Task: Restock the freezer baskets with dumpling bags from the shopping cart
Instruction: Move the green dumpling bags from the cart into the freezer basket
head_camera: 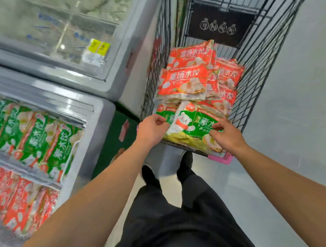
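— Reaching into the shopping cart (252,68), both hands are on a green dumpling bag (191,125) at its near end.
— Gripping it?
— Yes: left hand (151,130) pinches its left edge, right hand (226,137) its right. Red dumpling bags (186,80) lie stacked behind; the freezer (95,114) stands left.

The light is bright and even. White glare shines on the freezer lid (63,47). Near that lid everything looks smeared and blurry. Lines far from it bend at the edges.
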